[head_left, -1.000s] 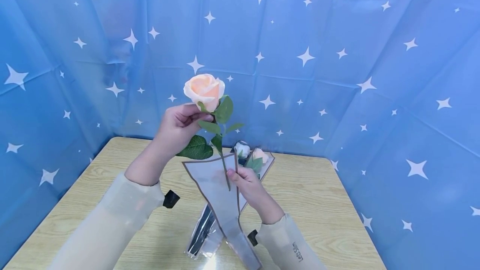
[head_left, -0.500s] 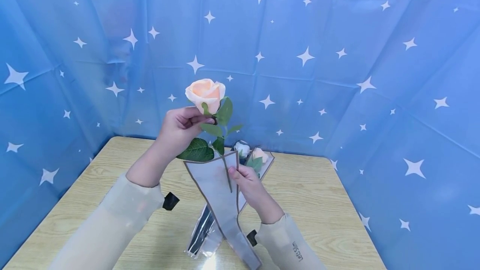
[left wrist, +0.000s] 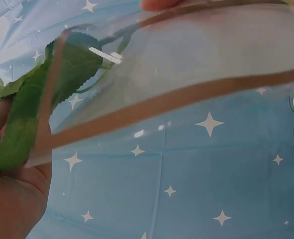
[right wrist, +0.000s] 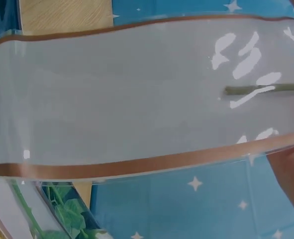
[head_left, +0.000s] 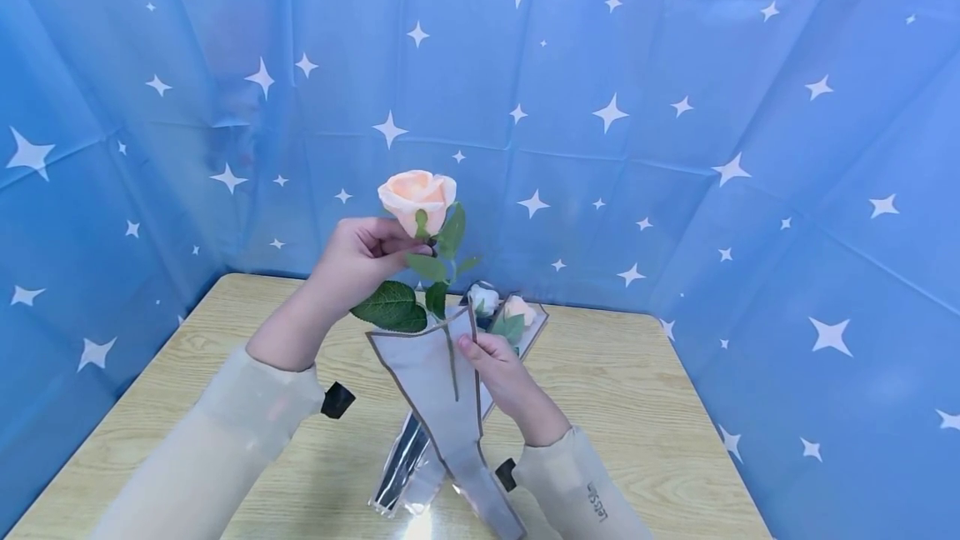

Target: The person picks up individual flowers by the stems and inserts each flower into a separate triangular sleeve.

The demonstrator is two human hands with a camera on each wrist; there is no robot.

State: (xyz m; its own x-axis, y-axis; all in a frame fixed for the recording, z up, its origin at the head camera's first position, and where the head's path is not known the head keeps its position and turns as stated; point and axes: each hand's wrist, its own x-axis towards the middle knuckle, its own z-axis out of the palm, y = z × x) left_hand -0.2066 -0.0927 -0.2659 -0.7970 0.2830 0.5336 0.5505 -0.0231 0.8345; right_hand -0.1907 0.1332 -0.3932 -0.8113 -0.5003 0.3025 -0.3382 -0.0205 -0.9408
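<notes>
My left hand [head_left: 360,261] pinches a peach rose [head_left: 417,194] by its stem just beneath the bloom, holding it upright. The lower stem is inside a clear flower sleeve [head_left: 431,369] with a brown border, its cut end showing through the film in the right wrist view. At the sleeve's upper right edge, my right hand [head_left: 506,377] grips the film, thumb in front; its other fingers are mostly hidden. A large green leaf [left wrist: 77,64] of the rose lies around the sleeve's mouth in the left wrist view, partly behind the film.
Behind the right hand, a white rose [head_left: 483,300] and another peach rose [head_left: 519,311] lie in wrappers on the wooden table [head_left: 615,390]. Dark and clear wrapper ends [head_left: 405,465] stick out under the held sleeve. A blue star-patterned curtain [head_left: 570,65] surrounds the table.
The peach rose and my left hand have moved slightly down, and the bloom a little right. Its stem reaches deeper into the sleeve. My right hand stays nearly still.
</notes>
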